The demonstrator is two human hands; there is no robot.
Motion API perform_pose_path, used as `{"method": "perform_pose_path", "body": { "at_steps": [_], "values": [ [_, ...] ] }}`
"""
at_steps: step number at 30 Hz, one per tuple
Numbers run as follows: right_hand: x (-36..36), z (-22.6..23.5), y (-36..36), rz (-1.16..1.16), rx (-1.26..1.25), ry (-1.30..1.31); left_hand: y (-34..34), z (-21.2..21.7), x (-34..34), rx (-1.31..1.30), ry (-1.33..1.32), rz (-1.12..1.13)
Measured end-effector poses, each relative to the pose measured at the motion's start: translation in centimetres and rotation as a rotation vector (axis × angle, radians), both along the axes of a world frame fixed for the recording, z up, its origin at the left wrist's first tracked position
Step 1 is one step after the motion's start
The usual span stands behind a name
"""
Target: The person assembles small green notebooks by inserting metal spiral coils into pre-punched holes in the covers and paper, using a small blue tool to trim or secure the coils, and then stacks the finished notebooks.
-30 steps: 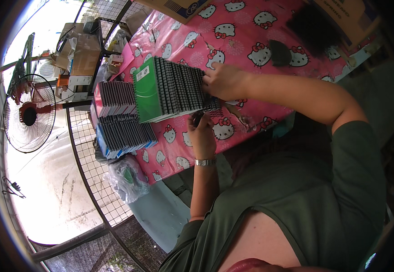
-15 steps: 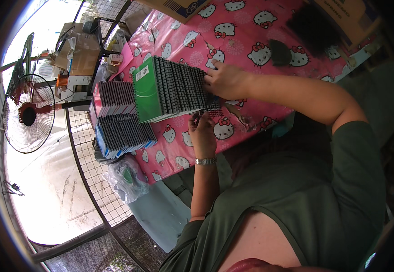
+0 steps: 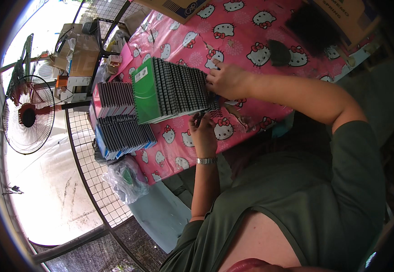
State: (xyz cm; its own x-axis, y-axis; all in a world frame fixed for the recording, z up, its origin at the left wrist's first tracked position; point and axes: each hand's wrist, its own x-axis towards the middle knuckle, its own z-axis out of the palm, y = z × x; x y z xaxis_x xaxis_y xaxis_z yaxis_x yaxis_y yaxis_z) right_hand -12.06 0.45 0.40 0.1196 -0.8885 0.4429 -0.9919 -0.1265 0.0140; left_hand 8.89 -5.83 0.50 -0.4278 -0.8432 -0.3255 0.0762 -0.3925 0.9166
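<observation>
A row of spiral notebooks (image 3: 178, 88) with dark wire bindings stands on the pink table, its green cover facing left. My right hand (image 3: 226, 81) bends its fingers against the row's right end, at the far corner. Below the near right corner, my left hand (image 3: 203, 133) has its fingers curled around something small and dark, too hidden to name. A wire binding (image 3: 215, 109) shows low between both hands. Left of the green row sit two more notebook stacks, one with a pink cover (image 3: 98, 100) and one with blue edges (image 3: 125, 133).
A patterned pink cloth (image 3: 178, 161) covers the table. Cardboard boxes (image 3: 172, 9) stand at the far side, with a dark bristly bundle (image 3: 312, 27) and a dark flat piece (image 3: 280, 53) toward the right. A plastic bag (image 3: 126, 179) hangs by the near left corner; a fan (image 3: 28, 115) stands beyond.
Both hands stay almost where they were, with only a slight shift of the right fingers to the right. The green-covered row looks nearly unchanged.
</observation>
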Motion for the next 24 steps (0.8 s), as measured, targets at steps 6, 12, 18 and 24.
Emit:
{"method": "perform_pose_path", "body": {
  "at_steps": [6,12,18,24],
  "values": [
    [0.9,1.0,-0.9,-0.012,0.304,-0.095,-0.2,-0.2,-0.3,-0.051,-0.131,-0.059],
    [1.1,-0.2,-0.7,-0.035,0.275,-0.109,-0.4,-0.8,0.1,-0.107,-0.12,-0.064],
    [0.1,-1.2,0.0,-0.053,0.083,-0.067,-0.2,-1.2,0.4,-0.111,-0.055,-0.032],
    [0.6,-0.5,-0.3,-0.007,0.139,-0.036,0.0,-1.8,-0.2,-0.049,-0.039,-0.027]
  ]
}}
